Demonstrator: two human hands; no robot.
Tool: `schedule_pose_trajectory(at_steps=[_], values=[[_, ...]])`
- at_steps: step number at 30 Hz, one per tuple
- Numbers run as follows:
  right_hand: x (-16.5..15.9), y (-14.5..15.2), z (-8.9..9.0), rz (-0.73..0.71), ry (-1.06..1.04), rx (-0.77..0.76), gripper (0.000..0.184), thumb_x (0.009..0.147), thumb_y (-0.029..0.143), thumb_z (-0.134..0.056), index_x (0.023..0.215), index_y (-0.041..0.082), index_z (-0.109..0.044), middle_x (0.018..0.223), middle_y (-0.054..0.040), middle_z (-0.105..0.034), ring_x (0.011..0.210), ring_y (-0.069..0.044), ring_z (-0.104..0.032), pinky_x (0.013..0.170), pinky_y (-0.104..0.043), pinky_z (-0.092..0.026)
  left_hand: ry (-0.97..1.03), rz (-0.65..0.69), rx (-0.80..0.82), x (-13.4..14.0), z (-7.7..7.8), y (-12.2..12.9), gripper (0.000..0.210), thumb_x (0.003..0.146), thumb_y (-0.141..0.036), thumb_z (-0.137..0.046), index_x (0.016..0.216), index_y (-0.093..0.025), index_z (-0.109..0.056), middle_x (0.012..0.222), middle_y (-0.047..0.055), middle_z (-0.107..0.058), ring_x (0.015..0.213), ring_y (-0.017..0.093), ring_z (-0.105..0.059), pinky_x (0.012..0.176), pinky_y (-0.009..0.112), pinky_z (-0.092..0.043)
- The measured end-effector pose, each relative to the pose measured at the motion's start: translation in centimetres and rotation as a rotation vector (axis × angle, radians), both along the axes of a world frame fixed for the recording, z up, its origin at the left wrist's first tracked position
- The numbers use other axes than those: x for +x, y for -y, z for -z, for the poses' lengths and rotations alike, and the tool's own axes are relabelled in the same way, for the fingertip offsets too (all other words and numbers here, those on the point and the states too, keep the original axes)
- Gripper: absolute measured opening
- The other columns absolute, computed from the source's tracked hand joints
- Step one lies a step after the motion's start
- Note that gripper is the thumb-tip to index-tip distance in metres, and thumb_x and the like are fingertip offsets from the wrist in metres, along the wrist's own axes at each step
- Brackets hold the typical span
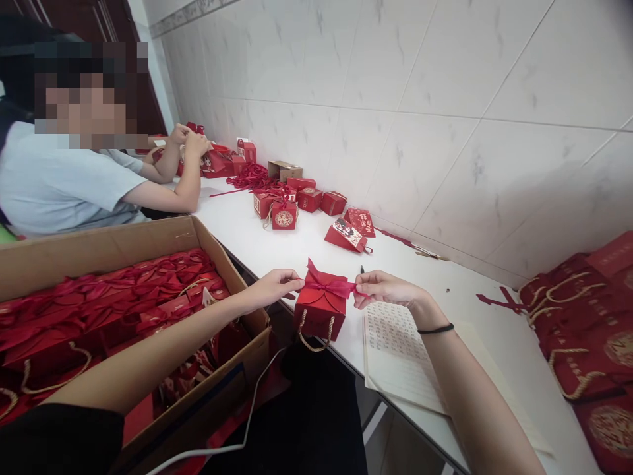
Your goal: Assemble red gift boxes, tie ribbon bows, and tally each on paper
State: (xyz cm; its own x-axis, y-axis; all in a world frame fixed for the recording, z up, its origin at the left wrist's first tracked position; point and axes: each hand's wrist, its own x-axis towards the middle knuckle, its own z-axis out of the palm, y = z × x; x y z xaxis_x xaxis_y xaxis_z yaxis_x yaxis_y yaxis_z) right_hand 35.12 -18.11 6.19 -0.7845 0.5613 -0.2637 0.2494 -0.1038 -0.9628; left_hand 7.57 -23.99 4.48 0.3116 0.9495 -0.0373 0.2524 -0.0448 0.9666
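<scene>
A small red gift box with a twisted rope handle stands at the table's front edge. Across its folded top lies a crimson ribbon, tied in a bow. My left hand pinches at the bow's left side; the fingertips meet at the ribbon there, by the box's upper left corner. On the other side, my right hand grips the ribbon's right end between thumb and fingers and holds it out from the box. A black band circles my right wrist.
A cardboard carton full of ribboned red boxes stands at left. Handwritten sheets lie under my right arm. More red boxes and loose ribbons sit farther back, near a seated person. Red bags line the right.
</scene>
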Motion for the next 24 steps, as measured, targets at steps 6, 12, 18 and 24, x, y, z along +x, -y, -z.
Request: schedule_pose_trajectory(at_steps=[6,12,18,24], values=[[-0.8,-0.3,0.4,0.295,-0.024,0.157,0.038,0.065,0.047,-0.074,0.073,0.015,-0.055,0.065,0.0016,-0.053,0.058,-0.009,-0.05,0.057,-0.021,-0.041,-0.301,-0.09,0.576,0.7,-1.3,0.2,0.021,0.08,-0.035,-0.049,0.093,-0.019,-0.05,0.105,0.007,-0.053,0.104,0.02,-0.05,0.093,0.04,-0.041],[-2.9,-0.2,1.7,0.552,0.188,0.374,0.027,0.068,0.041,-0.063,0.066,0.016,-0.053,0.061,0.0006,-0.051,0.057,-0.011,-0.047,0.054,-0.023,-0.037,-0.687,0.341,0.713,2.5,-3.9,0.6,0.068,0.068,-0.052,-0.065,0.125,-0.022,-0.044,0.137,0.013,-0.036,0.133,0.031,-0.023,0.107,0.048,-0.024],[-1.4,0.4,-0.9,0.581,0.303,0.525,0.025,0.07,0.04,-0.053,0.066,0.015,-0.057,0.066,-0.0054,-0.058,0.064,-0.017,-0.051,0.059,-0.027,-0.039,-0.859,0.488,0.725,3.3,-3.3,0.4,0.078,0.067,-0.05,-0.066,0.134,-0.023,-0.037,0.139,0.014,-0.036,0.125,0.033,-0.035,0.102,0.048,-0.031],[1.3,-0.8,-0.3,0.33,0.706,0.536,0.034,0.06,0.051,-0.046,0.065,0.021,-0.06,0.071,-0.0092,-0.062,0.067,-0.023,-0.058,0.059,-0.033,-0.043,-0.588,0.212,0.61,0.4,-3.9,0.7,0.08,0.066,-0.05,-0.067,0.133,-0.014,-0.042,0.134,0.019,-0.042,0.123,0.033,-0.04,0.105,0.043,-0.03]])
